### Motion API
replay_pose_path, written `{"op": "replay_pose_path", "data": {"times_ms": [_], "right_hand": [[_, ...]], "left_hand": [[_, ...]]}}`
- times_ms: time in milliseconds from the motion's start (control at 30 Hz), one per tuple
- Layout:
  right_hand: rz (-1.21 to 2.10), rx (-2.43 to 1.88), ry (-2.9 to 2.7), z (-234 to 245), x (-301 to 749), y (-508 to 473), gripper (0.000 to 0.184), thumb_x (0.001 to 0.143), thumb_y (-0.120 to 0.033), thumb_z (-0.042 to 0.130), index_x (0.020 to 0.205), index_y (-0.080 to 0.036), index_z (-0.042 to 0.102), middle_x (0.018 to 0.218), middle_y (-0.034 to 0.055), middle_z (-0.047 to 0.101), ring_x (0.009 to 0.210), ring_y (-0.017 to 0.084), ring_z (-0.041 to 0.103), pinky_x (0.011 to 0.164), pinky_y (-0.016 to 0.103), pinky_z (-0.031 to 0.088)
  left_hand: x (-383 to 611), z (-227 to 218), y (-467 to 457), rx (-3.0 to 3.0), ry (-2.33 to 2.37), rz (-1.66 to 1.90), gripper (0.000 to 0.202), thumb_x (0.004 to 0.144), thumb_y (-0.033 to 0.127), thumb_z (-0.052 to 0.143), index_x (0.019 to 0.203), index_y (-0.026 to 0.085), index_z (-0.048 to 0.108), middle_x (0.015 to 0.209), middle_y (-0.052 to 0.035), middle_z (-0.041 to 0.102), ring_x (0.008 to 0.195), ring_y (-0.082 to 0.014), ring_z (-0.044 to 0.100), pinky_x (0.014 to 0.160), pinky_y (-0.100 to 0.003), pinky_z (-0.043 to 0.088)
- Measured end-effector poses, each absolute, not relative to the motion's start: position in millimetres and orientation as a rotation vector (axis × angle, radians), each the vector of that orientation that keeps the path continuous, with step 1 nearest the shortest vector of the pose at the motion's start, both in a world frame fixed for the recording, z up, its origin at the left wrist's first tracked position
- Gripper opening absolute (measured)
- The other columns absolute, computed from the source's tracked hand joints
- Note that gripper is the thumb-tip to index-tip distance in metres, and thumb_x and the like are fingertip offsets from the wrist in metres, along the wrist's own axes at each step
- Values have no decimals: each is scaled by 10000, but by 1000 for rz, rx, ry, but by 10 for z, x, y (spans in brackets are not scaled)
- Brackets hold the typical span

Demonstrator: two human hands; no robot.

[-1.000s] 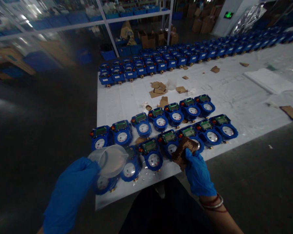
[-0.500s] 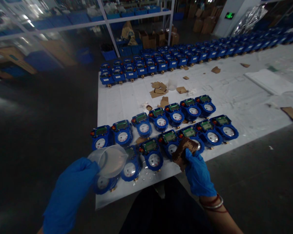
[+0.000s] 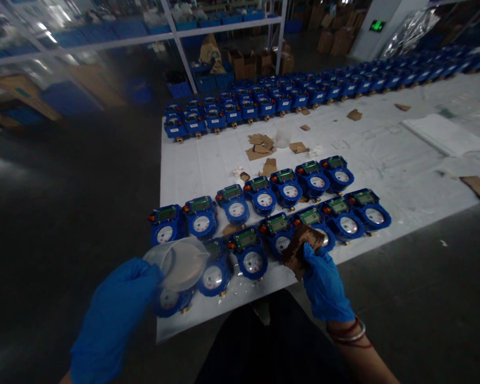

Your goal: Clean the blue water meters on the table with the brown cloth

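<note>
Our left hand grips a clear cup above the near blue meters; our right hand pinches a cardboard scrap; more scraps litter the white counter beyond

1. White table fills centre and right of frame.
2. Blue meters: two rows, lower centre.
3. More meters along far edge.
4. Cardboard scraps between, mid-frame.

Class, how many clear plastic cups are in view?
2. One cup is in the left hand, above the near meters; a second cup stands mid-table beside cardboard scraps. More may be hidden.
</note>
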State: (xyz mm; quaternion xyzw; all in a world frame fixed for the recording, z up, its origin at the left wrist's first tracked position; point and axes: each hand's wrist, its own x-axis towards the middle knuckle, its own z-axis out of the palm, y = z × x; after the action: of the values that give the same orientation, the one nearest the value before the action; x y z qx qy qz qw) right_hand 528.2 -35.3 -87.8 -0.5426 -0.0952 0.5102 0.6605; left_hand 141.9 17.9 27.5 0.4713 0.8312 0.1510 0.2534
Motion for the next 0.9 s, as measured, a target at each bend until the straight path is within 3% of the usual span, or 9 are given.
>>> {"op": "replay_pose_path", "data": {"times_ms": [367,633,900], "right_hand": [[1152,-1253,-169,-798,5241,-314,616,739,-674,1152,1221,-365,926,1209,7,981,1096,340,952,998,517,824],[1176,-1239,-182,-842,5258,-339,561,811,-636,1126,1258,-363,923,1251,15,978,1164,354,943,1029,526,820],[1171,-1252,-173,-925,5293,-330,632,768,-657,1140,1287,-368,924,1238,12,977,1159,362,946,1030,529,820]], "left_hand": [[1427,301,153,1257,2258,437,266,793,563,595,700,326,516,686,55,490,723,-227,464,696,-394,392],[1427,298,171,1230,2262,422,295,799,598,594,708,329,516,694,46,509,745,-242,485,715,-414,408],[1407,283,158,1274,2269,393,311,784,634,551,710,337,490,681,63,459,716,-217,421,731,-400,430]]}}
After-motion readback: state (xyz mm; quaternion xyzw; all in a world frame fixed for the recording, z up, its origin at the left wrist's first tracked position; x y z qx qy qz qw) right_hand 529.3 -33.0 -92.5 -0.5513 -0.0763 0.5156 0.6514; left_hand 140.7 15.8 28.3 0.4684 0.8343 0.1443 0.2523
